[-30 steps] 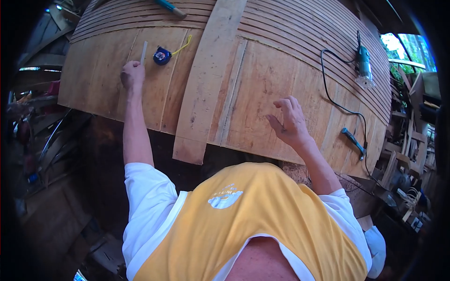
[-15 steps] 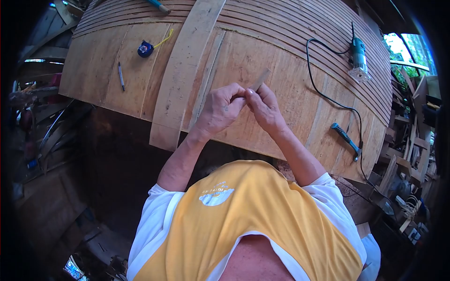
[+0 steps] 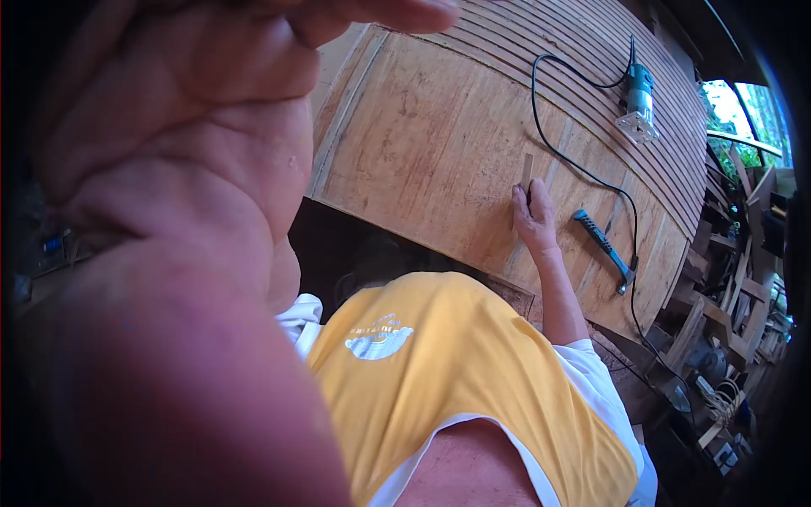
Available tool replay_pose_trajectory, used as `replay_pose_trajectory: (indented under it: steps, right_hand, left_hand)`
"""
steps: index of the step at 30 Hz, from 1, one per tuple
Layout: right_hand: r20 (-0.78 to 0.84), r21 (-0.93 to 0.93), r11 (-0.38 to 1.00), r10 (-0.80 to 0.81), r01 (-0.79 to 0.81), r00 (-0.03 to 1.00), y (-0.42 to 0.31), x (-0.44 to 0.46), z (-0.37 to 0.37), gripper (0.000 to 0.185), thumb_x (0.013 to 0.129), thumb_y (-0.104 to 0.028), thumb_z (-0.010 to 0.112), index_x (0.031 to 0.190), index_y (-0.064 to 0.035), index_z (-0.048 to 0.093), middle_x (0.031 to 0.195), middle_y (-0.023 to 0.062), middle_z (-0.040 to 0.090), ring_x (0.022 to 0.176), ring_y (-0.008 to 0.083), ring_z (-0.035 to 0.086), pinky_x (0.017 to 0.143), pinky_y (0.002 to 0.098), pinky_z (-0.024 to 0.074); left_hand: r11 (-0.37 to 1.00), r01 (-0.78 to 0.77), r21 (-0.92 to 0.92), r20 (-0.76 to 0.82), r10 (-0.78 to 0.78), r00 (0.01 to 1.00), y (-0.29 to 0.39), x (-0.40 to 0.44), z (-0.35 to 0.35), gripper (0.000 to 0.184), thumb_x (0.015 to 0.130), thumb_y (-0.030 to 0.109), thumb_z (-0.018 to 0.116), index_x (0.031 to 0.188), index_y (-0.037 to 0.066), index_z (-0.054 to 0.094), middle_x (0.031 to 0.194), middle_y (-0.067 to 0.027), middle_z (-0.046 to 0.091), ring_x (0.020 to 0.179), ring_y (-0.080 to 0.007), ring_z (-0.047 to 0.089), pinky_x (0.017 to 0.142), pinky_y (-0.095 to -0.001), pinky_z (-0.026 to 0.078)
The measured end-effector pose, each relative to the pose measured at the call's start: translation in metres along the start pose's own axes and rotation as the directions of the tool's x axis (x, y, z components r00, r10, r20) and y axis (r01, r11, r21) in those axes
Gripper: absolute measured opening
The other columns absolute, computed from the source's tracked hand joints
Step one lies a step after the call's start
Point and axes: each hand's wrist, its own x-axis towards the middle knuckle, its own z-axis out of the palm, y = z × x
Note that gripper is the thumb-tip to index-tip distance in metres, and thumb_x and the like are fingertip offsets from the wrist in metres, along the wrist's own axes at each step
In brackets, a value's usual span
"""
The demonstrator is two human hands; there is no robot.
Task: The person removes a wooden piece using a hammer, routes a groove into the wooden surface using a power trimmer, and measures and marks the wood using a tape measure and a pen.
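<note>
My left hand (image 3: 203,118) is raised close to the camera and covers the upper left of the view. Its palm shows and one finger stretches out along the top edge. The remaining fingers are cut off or in shadow, and I see nothing held in it. Over the wooden tabletop (image 3: 422,127), my right hand (image 3: 536,218) grips a short, thin wooden strip (image 3: 528,169), which sticks up past the fingers. A hammer (image 3: 604,247) with a blue and black handle lies just to the right of this hand.
A green trim router (image 3: 640,101) with a clear base lies on the slatted part (image 3: 574,51) of the top. Its black cord (image 3: 591,176) runs across the panel and down over the near right edge. Wood scraps (image 3: 718,313) are piled at the right.
My left hand has let go of the strip and come up towards the camera, hiding the tape measure, pen and most of the long board. My right hand has moved right, still holding the strip.
</note>
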Motion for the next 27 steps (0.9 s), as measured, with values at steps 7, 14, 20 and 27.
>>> replay_pose_trajectory:
  steps: [7, 14, 20, 27]
  right_hand:
    - [-0.146, -0.242, 0.961, 0.101, -0.134, 0.984, -0.025, -0.006, 0.031, 0.021, 0.098, -0.026, 0.065, 0.094, -0.0081, 0.054, 0.083, 0.0204, 0.064, 0.080, 0.0442, 0.064, 0.071, 0.0515, 0.0489]
    - [-0.112, -0.081, 0.967, 0.233, -0.243, 0.966, -0.025, 0.001, 0.033, 0.017, 0.100, -0.019, 0.058, 0.094, -0.0045, 0.053, 0.081, 0.0184, 0.058, 0.074, 0.0337, 0.059, 0.071, 0.0443, 0.0484]
    - [-0.019, 0.105, 0.994, 0.024, -0.022, 1.000, -0.058, 0.034, 0.075, 0.012, 0.100, -0.016, 0.056, 0.101, -0.0041, 0.056, 0.080, 0.0114, 0.056, 0.074, 0.0225, 0.054, 0.072, 0.0379, 0.0481]
    - [0.241, 0.153, 0.988, -0.005, -0.033, 0.971, -0.114, 0.064, 0.101, 0.014, 0.101, -0.020, 0.057, 0.105, -0.0068, 0.053, 0.094, 0.0229, 0.064, 0.090, 0.0462, 0.064, 0.078, 0.0482, 0.0504]
  left_hand:
    - [0.980, 0.018, -0.200, 0.103, 0.003, 0.995, 0.022, -0.002, -0.067, 0.096, 0.087, 0.059, 0.078, 0.144, -0.013, 0.048, 0.131, -0.0318, 0.063, 0.111, -0.0305, 0.067, 0.098, -0.0412, 0.054]
    - [0.265, 0.560, 0.785, -0.369, -0.525, 0.767, -0.025, -0.172, -0.142, 0.078, 0.081, 0.040, 0.088, 0.141, 0.001, 0.058, 0.132, -0.0222, 0.063, 0.126, -0.0367, 0.059, 0.106, -0.0478, 0.047]
    - [-0.274, 0.609, 0.745, -0.565, -0.743, 0.358, -0.029, -0.294, -0.133, 0.117, 0.068, 0.048, 0.093, 0.160, 0.009, 0.032, 0.161, -0.0278, 0.030, 0.149, -0.0459, 0.030, 0.115, -0.0614, 0.035]
    - [-0.337, 0.526, 0.781, -0.541, -0.785, 0.301, -0.035, -0.286, -0.131, 0.117, 0.066, 0.037, 0.092, 0.162, 0.015, 0.029, 0.154, -0.0266, 0.032, 0.138, -0.0493, 0.039, 0.111, -0.0604, 0.039]
